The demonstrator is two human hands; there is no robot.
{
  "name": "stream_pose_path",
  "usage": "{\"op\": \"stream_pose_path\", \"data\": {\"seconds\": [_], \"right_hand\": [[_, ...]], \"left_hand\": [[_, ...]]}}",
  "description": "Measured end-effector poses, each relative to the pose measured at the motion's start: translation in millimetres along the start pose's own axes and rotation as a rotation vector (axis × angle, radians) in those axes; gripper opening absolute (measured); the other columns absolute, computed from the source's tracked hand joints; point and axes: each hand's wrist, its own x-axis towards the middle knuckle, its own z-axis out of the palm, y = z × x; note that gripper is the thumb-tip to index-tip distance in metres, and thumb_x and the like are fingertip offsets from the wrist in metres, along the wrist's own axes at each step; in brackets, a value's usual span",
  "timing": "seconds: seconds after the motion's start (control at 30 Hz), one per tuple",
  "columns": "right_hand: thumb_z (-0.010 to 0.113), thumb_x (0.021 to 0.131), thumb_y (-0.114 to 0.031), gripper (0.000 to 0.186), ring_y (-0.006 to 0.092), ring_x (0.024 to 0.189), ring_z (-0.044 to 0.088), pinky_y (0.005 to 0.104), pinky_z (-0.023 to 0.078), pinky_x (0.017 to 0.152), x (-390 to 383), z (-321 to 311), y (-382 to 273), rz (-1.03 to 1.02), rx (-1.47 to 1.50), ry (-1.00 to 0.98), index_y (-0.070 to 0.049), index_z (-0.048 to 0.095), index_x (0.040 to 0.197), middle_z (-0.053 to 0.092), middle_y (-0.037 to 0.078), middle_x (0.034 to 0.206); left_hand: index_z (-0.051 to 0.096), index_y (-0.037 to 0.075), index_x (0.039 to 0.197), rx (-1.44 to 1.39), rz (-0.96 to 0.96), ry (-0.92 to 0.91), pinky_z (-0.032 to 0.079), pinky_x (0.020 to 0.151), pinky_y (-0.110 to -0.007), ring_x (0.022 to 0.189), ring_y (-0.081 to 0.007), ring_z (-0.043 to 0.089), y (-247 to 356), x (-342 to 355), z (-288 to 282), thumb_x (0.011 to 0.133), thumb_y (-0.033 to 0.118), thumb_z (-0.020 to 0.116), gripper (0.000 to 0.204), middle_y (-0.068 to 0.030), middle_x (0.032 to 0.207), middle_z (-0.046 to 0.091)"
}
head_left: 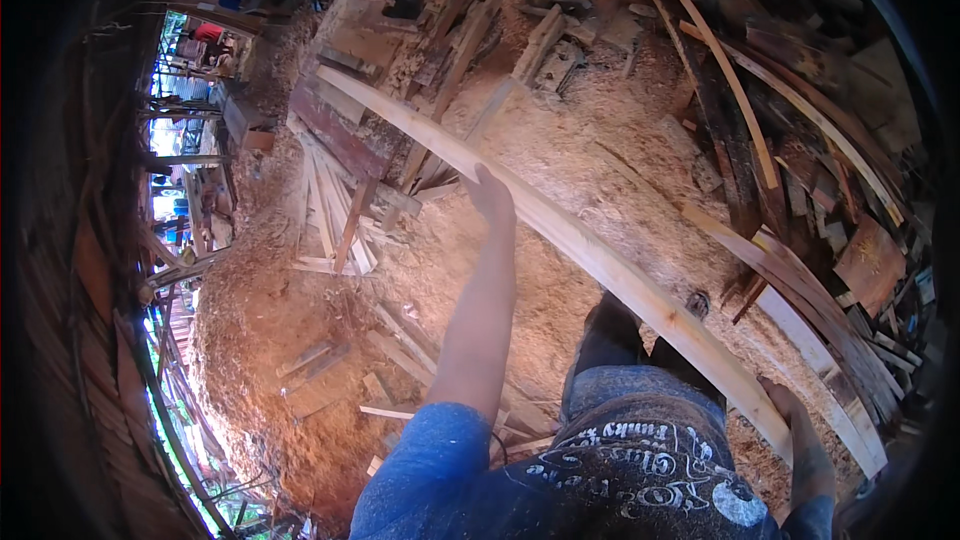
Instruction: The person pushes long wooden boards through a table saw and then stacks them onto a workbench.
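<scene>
A long, pale wooden plank [600, 265] runs slantwise across the view, from the far left down to my right side, held off the ground in front of my body. My left hand [490, 193] grips its near edge left of the middle, arm stretched forward; the fingers are partly hidden by the wood. Close to the plank's near end, my right hand [786, 402] is closed on its right edge, with the fingertips partly out of sight. A brown knot marks the plank's face nearer the right hand.
Sawdust and shavings [300, 340] cover the ground. Thin offcut strips [335, 205] lie fanned out at left, beside a reddish-brown board [345, 130]. Long curved boards [800, 290] and scrap wood crowd the right side. More wood pieces [560, 60] lie scattered at the far side.
</scene>
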Motion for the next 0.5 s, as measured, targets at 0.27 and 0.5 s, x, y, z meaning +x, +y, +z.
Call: {"op": "stream_pose_path", "data": {"seconds": [0.27,0.5], "right_hand": [[0.045,0.093,-0.062,0.07,0.0325,0.109,0.065,0.0396,0.044,0.1,41.0,19.0,-27.1,0.029,-0.242,0.081,0.001,0.073,0.109,0.069,0.026,0.114],[0.044,0.094,-0.063,0.07,0.0302,0.109,0.066,0.0404,0.044,0.1,37.3,60.7,-94.7,0.035,-0.25,0.112,-0.001,0.075,0.105,0.07,0.024,0.114]], "left_hand": [[0.031,-0.009,0.148,0.02,-0.054,0.036,0.038,0.109,-0.044,0.131,-0.0413,0.048,-8.1,65.1,-3.3,0.102,0.024,0.046,0.058,-0.0305,0.144,0.046],[0.036,-0.01,0.145,0.102,-0.073,0.036,0.042,0.105,-0.045,0.127,-0.0425,0.051,-5.7,119.9,-0.4,0.102,0.027,0.047,0.058,-0.0316,0.141,0.048]]}}
